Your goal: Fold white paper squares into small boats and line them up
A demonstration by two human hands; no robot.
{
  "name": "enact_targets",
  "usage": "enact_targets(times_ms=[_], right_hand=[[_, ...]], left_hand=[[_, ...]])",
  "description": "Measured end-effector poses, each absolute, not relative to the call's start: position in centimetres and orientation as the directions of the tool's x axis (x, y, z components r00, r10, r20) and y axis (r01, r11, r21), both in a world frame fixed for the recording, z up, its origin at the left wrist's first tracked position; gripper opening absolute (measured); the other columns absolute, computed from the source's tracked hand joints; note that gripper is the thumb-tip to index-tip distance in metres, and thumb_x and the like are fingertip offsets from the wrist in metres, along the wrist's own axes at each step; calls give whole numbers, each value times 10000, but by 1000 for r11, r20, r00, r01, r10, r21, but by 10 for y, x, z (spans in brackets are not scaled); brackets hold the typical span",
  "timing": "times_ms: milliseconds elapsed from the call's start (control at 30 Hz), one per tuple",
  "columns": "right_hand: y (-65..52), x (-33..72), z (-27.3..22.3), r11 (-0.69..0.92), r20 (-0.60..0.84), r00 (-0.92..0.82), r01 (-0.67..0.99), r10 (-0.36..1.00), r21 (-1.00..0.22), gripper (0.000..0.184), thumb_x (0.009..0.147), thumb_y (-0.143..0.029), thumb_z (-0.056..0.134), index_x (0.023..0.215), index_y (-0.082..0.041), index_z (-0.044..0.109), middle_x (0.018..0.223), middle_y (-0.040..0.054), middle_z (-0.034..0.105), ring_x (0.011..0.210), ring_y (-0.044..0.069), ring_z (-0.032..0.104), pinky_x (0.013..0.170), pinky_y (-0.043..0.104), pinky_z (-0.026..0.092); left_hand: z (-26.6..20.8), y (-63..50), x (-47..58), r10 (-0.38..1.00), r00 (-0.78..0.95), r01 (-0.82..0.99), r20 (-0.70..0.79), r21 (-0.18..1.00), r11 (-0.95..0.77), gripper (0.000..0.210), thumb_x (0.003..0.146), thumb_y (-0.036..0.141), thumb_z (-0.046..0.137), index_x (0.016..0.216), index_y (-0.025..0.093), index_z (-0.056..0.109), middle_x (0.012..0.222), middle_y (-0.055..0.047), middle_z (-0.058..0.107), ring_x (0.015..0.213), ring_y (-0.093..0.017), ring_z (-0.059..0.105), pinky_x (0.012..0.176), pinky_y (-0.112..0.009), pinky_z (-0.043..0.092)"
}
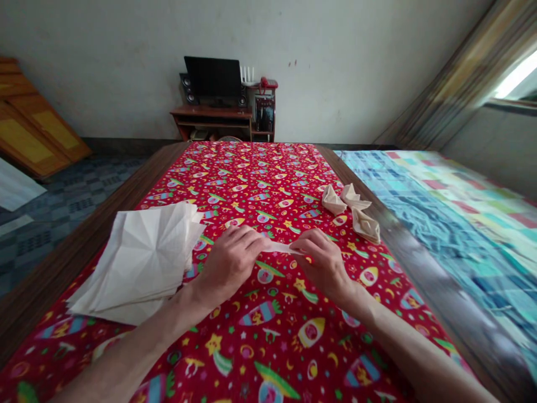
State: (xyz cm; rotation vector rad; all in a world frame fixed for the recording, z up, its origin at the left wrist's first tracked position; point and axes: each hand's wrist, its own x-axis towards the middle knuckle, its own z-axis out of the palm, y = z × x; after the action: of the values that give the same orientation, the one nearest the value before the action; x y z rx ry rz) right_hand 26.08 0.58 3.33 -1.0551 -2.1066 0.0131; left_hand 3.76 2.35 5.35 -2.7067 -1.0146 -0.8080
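Between my two hands a narrow folded strip of white paper [282, 247] is stretched sideways, just above the red patterned cloth [268, 313]. My left hand [235, 254] pinches its left end, with the fingers curled over it. The right end is pinched in the fingers of my right hand [322, 258]. Much of the paper is hidden under my fingers. Left of my left hand lies a stack of creased white paper sheets [146, 252]. Beyond my right hand sit several folded paper pieces: one paper piece [334, 200], a second [354, 197] and a third [366, 225].
Dark wooden edges [428, 280] frame the cloth-covered surface. To the right is a bed with a blue checked cover [419, 224]. A desk [212, 115] with a monitor [213, 77] stands against the far wall. A wooden cabinet [37, 123] is at the left.
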Motion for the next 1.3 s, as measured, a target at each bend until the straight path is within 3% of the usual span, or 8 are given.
enact_targets(times_ms=[133, 267, 467, 667, 867, 1033, 1133, 1300], right_hand=[[5, 260, 23, 667, 579, -548, 745, 604, 10, 190, 931, -190, 436, 846, -196, 605, 838, 58, 602, 765, 185, 481, 665, 323, 376], [6, 260, 6, 677, 454, -632, 731, 628, 81, 156, 919, -186, 460, 837, -188, 592, 839, 56, 576, 767, 183, 454, 649, 309, 358], [1, 264, 2, 695, 431, -640, 718, 636, 40, 135, 907, -170, 477, 830, -180, 588, 873, 57, 563, 789, 180, 454, 655, 296, 362], [-3, 270, 5, 734, 417, -667, 680, 617, 1, 183, 927, -166, 446, 905, -173, 628, 871, 69, 594, 831, 187, 492, 697, 300, 398], [-1, 273, 7, 727, 411, -608, 632, 679, -268, 226, 946, -277, 465, 860, -184, 653, 858, 62, 626, 826, 168, 541, 724, 283, 441], [0, 273, 4, 559, 342, -443, 658, 829, -504, 211, 941, -267, 474, 831, -184, 634, 850, 43, 627, 766, 140, 571, 672, 242, 437], [-1, 272, 2, 470, 290, -370, 715, 883, -518, 203, 934, -294, 487, 820, -188, 617, 796, 25, 605, 709, 131, 560, 625, 231, 407], [-1, 266, 5, 416, 268, -327, 801, 906, -430, 250, 936, -312, 469, 742, -186, 563, 734, 10, 560, 635, 118, 512, 576, 231, 341]], left_hand=[[46, 17, 37, 579, 680, 682, 449, -97, -725, 176, 919, 131, 418, 872, 179, 580, 847, -41, 606, 849, -223, 538, 762, -368, 414], [26, 12, 35, 638, 692, 698, 338, -91, -710, 165, 888, 96, 439, 839, 179, 573, 851, -41, 588, 839, -224, 529, 746, -365, 412], [17, 4, 29, 686, 659, 714, 309, 28, -699, 161, 887, 103, 473, 930, 182, 607, 887, -38, 605, 866, -205, 549, 760, -336, 430], [9, 1, 20, 646, 639, 673, 417, 102, -732, 112, 880, 151, 542, 927, 168, 643, 927, -41, 642, 889, -205, 574, 802, -346, 461], [-3, 3, 14, 680, 544, 597, 492, 342, -726, 98, 884, 190, 569, 883, 170, 665, 924, -36, 659, 863, -168, 591, 794, -307, 482], [-6, 10, 11, 770, 430, 557, 470, 533, -637, 156, 877, 220, 585, 743, 168, 644, 838, -22, 632, 801, -140, 584, 738, -260, 471], [-8, 15, 8, 800, 386, 591, 459, 542, -597, 178, 868, 233, 587, 707, 168, 629, 788, -19, 598, 758, -143, 567, 698, -260, 455], [-9, 17, 8, 834, 373, 676, 406, 497, -544, 198, 885, 242, 540, 707, 166, 582, 799, -30, 557, 774, -165, 544, 707, -284, 445]])
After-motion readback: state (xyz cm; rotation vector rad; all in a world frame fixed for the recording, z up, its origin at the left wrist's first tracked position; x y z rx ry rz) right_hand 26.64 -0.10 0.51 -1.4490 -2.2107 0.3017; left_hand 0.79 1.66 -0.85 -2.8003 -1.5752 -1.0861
